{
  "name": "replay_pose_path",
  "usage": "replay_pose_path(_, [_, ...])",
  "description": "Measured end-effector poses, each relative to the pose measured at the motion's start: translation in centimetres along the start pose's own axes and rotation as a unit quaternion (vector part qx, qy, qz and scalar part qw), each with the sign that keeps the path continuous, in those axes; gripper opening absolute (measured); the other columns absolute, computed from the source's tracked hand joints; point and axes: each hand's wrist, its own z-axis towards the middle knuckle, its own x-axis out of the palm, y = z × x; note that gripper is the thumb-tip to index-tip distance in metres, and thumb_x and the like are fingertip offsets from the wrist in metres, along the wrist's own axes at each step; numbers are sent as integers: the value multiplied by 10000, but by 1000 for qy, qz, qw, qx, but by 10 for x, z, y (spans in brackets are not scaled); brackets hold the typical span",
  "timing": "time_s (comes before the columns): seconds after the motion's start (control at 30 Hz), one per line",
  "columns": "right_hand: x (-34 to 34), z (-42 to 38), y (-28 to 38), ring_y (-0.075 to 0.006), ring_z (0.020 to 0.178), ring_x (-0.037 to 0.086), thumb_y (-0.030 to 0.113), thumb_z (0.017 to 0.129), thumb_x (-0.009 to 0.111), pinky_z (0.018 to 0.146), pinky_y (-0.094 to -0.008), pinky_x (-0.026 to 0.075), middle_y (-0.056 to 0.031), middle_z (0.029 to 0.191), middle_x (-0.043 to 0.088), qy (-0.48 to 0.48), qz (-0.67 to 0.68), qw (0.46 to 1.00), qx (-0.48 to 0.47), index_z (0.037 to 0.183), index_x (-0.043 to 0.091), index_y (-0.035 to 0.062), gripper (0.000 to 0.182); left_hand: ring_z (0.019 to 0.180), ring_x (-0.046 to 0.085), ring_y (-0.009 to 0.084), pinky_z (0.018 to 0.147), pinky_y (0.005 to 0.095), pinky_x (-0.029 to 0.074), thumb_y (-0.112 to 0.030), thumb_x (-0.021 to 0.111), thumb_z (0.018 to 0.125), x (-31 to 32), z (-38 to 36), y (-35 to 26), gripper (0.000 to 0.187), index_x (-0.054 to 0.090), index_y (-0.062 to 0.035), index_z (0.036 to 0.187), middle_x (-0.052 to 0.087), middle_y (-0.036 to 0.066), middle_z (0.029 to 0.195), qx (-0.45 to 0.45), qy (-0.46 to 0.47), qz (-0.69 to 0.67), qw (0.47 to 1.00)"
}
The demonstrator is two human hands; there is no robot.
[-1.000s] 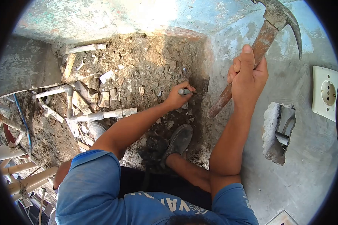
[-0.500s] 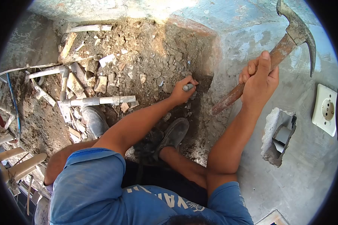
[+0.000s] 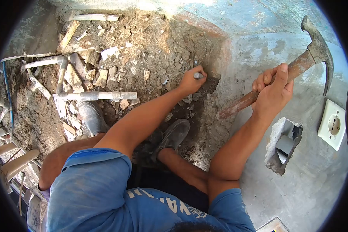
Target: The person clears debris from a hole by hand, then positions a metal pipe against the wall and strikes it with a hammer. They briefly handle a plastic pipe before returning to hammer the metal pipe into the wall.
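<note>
My right hand [image 3: 273, 88] is wrapped round the wooden handle of a claw hammer [image 3: 303, 63], raised beside the grey wall with its metal head at the upper right. My left hand [image 3: 192, 79] is closed round a short metal rod, perhaps a chisel [image 3: 198, 75], whose blunt end shows above the fist. That fist is low, by the broken edge where the dirt floor meets the wall. The rod's lower end is hidden under the hand.
Rubble [image 3: 143, 58] covers the ground. A joined pipe frame [image 3: 100, 96] lies at the left, near my shoe [image 3: 92, 118]. In the right wall are a power socket [image 3: 333, 125] and a rough hole [image 3: 284, 146] with a grey pipe inside. Wooden pieces [image 3: 19, 162] lie lower left.
The hammer and my right hand have moved slightly right and down in view. My left hand is a little higher, still round the rod. The whole view has shifted slightly.
</note>
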Motion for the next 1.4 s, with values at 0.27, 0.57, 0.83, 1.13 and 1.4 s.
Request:
replay_pose_path(0.27, [-8, 5, 5, -86, 442, 375, 235, 955, 565, 395, -258, 319, -5, 590, 410, -13, -7, 1000, 1, 807, 434, 76, 254, 1008, 612, 173, 880, 307, 469, 8, 620, 839, -1, 9, -31, 109, 539, -49, 883, 658, 79, 1021, 19, 10, -18, 1000])
replay_pose_path(0.57, [-20, 10, 11, -90, 440, 380, 230, 955, 556, 394, -260, 325, -9, 584, 417, -45, 7, 999, -13, 774, 444, 69, 266, 1005, 611, 181, 883, 315, 473, -8, 647, 818, -47, 47, -31, 111, 571, -47, 890, 663, 76, 1050, -32, 124, 118, 985])
replay_pose_path(0.83, [-26, 13, 5, -100, 461, 407, 279, 948, 563, 428, -264, 356, -25, 597, 455, -13, 19, 999, -44, 769, 460, 68, 295, 959, 636, 205, 885, 332, 498, 11, 659, 803, -95, 90, -125, 96, 611, -54, 857, 673, 118, 1018, -116, 214, 176, 954])
replay_pose_path(1.13, [-25, 11, 3, -79, 457, 410, 262, 952, 572, 401, -246, 337, -8, 595, 458, 4, 45, 998, -48, 761, 462, 81, 284, 923, 652, 240, 793, 343, 533, 14, 625, 813, -39, 69, -44, 118, 617, -93, 860, 680, 82, 1031, 43, 194, 234, 952])
replay_pose_path(1.4, [-25, 9, 5, -62, 445, 405, 254, 944, 586, 400, -242, 338, 8, 583, 451, 1, 42, 999, -35, 832, 510, 70, 228, 746, 656, 237, 741, 368, 536, 21, 615, 772, -59, 77, -119, 98, 601, -65, 816, 659, 97, 830, -51, 320, 507, 799])
